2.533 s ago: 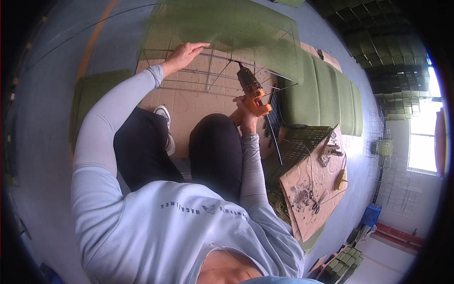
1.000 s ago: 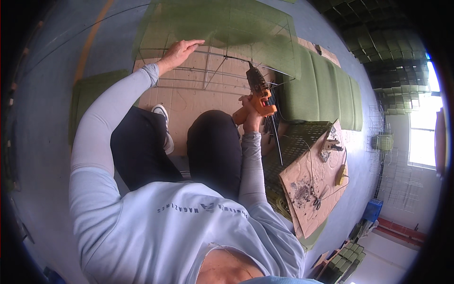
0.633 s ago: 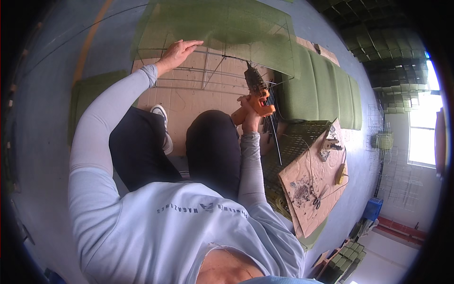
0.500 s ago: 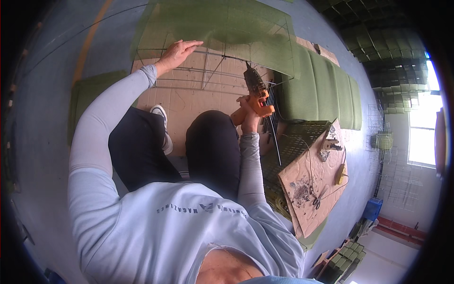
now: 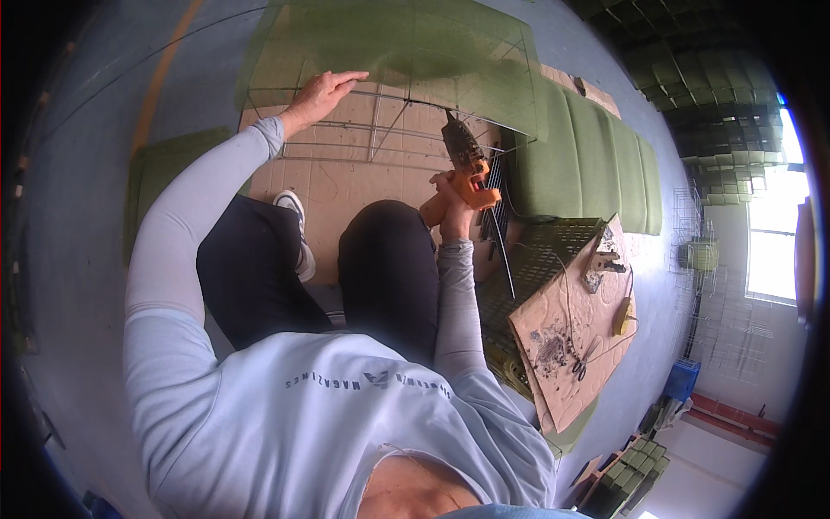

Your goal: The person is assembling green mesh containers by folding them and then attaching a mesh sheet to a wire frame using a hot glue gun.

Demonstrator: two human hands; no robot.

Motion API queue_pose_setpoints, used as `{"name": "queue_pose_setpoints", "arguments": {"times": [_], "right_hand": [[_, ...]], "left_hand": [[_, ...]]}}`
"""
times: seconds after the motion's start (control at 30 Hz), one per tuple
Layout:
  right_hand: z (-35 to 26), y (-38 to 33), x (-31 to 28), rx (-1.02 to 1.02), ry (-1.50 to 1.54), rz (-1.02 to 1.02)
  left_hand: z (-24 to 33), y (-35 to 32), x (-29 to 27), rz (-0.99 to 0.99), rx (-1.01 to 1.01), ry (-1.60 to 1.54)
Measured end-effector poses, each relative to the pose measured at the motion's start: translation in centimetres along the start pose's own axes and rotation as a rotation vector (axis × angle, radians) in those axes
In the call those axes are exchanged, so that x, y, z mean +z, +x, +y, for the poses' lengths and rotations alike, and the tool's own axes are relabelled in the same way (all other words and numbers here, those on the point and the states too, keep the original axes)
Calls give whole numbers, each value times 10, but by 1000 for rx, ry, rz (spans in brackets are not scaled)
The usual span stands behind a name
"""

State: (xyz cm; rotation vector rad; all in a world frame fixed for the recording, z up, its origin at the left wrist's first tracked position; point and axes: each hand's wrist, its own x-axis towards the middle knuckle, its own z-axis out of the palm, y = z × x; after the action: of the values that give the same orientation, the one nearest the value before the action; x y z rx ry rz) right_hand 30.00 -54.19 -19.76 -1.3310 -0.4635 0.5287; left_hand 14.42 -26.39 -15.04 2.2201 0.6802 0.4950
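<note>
My right hand [image 5: 455, 206] grips an orange hot glue gun [image 5: 475, 186] whose front is crusted with dark residue. Its nozzle points away from me, at the near edge of a green mesh fabric [image 5: 389, 43] spread over a thin wire frame [image 5: 374, 130]. At the left part of that same edge is my left hand [image 5: 320, 99], fingers stretched out flat along the fabric and holding nothing. Below the frame lies brown cardboard [image 5: 346, 177]. Several thin black sticks [image 5: 494, 221] stand just right of the glue gun.
Right of me, a cardboard sheet [image 5: 553, 324] on a green perforated crate [image 5: 540, 251] bears scissors [image 5: 587, 357], a yellow object [image 5: 623, 317] and dark smears. Folded green fabric [image 5: 588, 164] lies beyond it. Stacked green pieces [image 5: 718, 86] rise at the far right.
The glue gun's nozzle and my left hand appear shifted very slightly left, along with the view of the frame. Both hands keep the same poses.
</note>
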Motion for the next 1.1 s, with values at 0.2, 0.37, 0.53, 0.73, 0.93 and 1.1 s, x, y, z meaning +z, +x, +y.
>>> {"name": "queue_pose_setpoints", "arguments": {"times": [0.2,0.37,0.53,0.73,0.93,1.1], "right_hand": [[-2,3,-3,5,3,33],[-3,4,-9,-3,23,69],[-1,6,-15,6,66,91],[-4,10,-19,12,77,56],[-3,12,-21,16,114,97],[0,13,-24,21,107,121]], "left_hand": [[-9,2,4,-1,-2,3],[-18,7,9,108,151,-25],[-17,7,10,94,189,-73],[-10,4,3,21,86,-70],[-16,7,9,29,111,-69],[-20,11,10,43,57,-65]]}}
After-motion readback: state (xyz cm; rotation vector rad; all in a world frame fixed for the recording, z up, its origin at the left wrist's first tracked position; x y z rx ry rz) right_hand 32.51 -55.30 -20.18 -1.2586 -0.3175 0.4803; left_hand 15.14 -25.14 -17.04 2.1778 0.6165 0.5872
